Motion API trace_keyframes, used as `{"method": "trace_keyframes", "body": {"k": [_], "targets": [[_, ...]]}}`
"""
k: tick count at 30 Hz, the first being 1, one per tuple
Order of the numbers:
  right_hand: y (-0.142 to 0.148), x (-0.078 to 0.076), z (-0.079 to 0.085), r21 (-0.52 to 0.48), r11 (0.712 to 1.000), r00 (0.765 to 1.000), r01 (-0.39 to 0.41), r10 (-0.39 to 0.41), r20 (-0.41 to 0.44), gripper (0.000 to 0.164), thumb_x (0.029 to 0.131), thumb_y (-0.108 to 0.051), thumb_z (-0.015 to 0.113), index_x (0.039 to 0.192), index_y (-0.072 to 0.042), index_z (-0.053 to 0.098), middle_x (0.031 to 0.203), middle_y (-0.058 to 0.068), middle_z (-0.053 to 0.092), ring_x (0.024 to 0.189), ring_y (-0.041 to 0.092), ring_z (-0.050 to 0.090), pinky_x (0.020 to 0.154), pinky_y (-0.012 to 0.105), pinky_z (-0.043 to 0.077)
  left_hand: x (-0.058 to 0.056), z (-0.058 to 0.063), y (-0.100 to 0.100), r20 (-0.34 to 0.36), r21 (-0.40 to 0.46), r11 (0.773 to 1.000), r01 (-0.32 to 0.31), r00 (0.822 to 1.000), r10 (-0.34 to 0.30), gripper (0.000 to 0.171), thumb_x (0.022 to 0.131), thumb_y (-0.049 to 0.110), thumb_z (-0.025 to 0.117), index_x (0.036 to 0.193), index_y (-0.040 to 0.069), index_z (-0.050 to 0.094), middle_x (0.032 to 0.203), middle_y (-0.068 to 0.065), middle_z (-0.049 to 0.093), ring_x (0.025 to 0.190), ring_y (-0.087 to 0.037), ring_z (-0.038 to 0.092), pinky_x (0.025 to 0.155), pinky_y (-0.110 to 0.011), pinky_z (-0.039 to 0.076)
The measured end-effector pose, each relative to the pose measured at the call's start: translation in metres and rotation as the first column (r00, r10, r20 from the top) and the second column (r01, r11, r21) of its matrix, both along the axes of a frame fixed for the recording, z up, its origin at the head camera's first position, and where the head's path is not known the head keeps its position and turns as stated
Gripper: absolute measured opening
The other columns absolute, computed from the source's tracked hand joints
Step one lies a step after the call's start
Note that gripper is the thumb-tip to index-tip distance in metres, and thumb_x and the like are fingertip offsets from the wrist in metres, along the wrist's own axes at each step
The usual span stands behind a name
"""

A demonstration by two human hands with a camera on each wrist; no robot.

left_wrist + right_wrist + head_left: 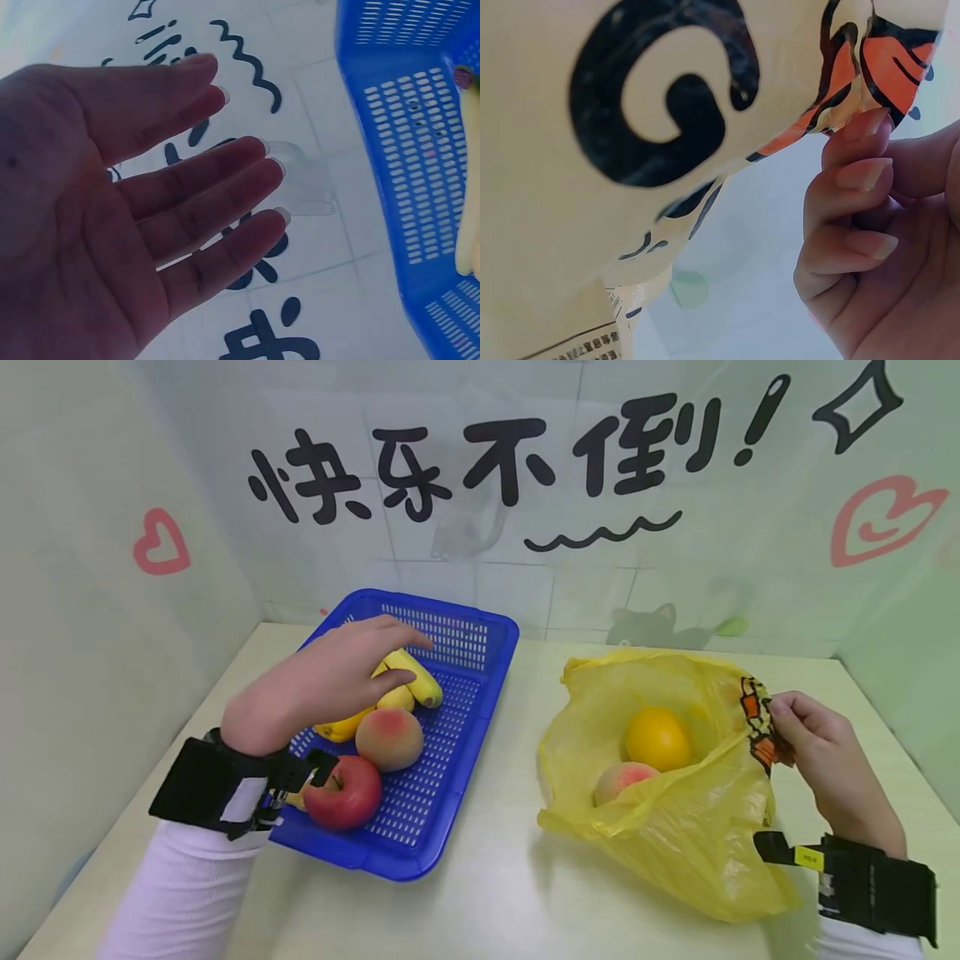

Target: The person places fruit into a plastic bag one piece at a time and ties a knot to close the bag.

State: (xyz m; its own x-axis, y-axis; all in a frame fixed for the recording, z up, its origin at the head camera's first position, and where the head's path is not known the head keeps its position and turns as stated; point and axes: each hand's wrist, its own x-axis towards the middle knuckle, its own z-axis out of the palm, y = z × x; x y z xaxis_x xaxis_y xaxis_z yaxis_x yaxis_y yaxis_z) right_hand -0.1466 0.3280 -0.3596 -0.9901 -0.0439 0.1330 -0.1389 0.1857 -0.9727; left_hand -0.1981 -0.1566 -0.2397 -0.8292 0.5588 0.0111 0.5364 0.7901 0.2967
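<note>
My left hand (pixel 337 672) hovers over a blue plastic basket (pixel 468 752), fingers extended and nothing held. Beneath and beside it in the basket are a banana (pixel 423 681), partly covered by the hand, a peach (pixel 390 739) and a red apple (pixel 345 793). The left wrist view has the open palm facing the camera, with the basket wall at the right. On the right, my right hand (pixel 825 752) pinches the printed edge of a yellow plastic bag (pixel 675 843). Inside the bag's open mouth lie an orange (pixel 658 739) and another peach (pixel 624 781), half hidden by the plastic.
Both containers stand on a pale table (pixel 495 877), with a strip of tabletop between them. A light wall covering (pixel 480 585) with black lettering rises behind, and pale side panels enclose the table left and right.
</note>
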Motion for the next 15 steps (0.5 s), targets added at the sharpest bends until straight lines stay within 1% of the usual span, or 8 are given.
{"method": "trace_keyframes", "body": {"k": [2,6,8,11,14,15], "targets": [[-0.001,0.0,0.0,-0.004,1.0,1.0,-0.001,0.001,0.004,0.019,0.105,-0.021,0.043,0.097,-0.012,0.057,0.076,-0.004,0.049,0.068,0.011,0.045,0.057,0.025,0.035,-0.004,-0.008,-0.005,0.034,-0.025,0.999,-0.02,0.999,0.021,0.041,0.095,0.02,0.064,0.134,0.009,0.058,0.137,-0.014,0.059,0.134,-0.037,0.048,0.108,-0.056,0.041],[-0.001,0.0,0.001,0.012,1.0,1.0,0.01,-0.01,0.008,0.019,0.105,-0.021,0.043,0.097,-0.012,0.057,0.076,-0.005,0.049,0.068,0.01,0.046,0.057,0.024,0.036,-0.015,-0.026,-0.012,0.104,-0.062,0.997,-0.042,0.993,0.048,0.047,0.092,0.023,0.069,0.135,0.01,0.057,0.136,-0.015,0.059,0.125,-0.034,0.053,0.102,-0.053,0.047],[-0.001,0.0,0.001,0.007,1.0,1.0,0.007,-0.007,0.013,0.019,0.105,-0.021,0.043,0.096,-0.012,0.057,0.076,-0.005,0.048,0.068,0.011,0.045,0.057,0.024,0.035,-0.02,-0.035,-0.015,0.145,-0.084,0.996,-0.037,0.988,0.049,0.049,0.091,0.024,0.071,0.136,0.01,0.057,0.137,-0.016,0.058,0.123,-0.033,0.054,0.101,-0.052,0.049],[-0.002,-0.001,0.0,-0.013,1.0,1.0,-0.002,0.002,0.009,0.019,0.105,-0.02,0.043,0.096,-0.012,0.057,0.075,-0.004,0.047,0.069,0.011,0.044,0.057,0.025,0.033,-0.025,-0.045,-0.016,0.204,-0.108,0.994,-0.031,0.978,0.053,0.054,0.089,0.024,0.073,0.138,0.009,0.055,0.139,-0.017,0.056,0.125,-0.034,0.053,0.1,-0.052,0.05],[-0.002,-0.001,0.0,-0.023,1.0,1.0,-0.009,0.009,0.0,0.019,0.105,-0.019,0.043,0.096,-0.012,0.057,0.074,-0.003,0.045,0.068,0.011,0.043,0.057,0.027,0.03,-0.03,-0.055,-0.015,0.243,-0.142,0.989,-0.04,0.967,0.074,0.059,0.086,0.023,0.076,0.139,0.01,0.055,0.14,-0.016,0.055,0.126,-0.034,0.051,0.097,-0.049,0.052],[-0.002,-0.001,0.0,-0.022,1.0,1.0,-0.011,0.011,-0.006,0.019,0.105,-0.018,0.043,0.096,-0.012,0.058,0.074,-0.003,0.044,0.067,0.011,0.043,0.057,0.028,0.029,-0.031,-0.058,-0.014,0.263,-0.155,0.987,-0.046,0.961,0.086,0.061,0.085,0.024,0.077,0.14,0.011,0.054,0.14,-0.017,0.054,0.126,-0.034,0.051,0.096,-0.049,0.053]]}}
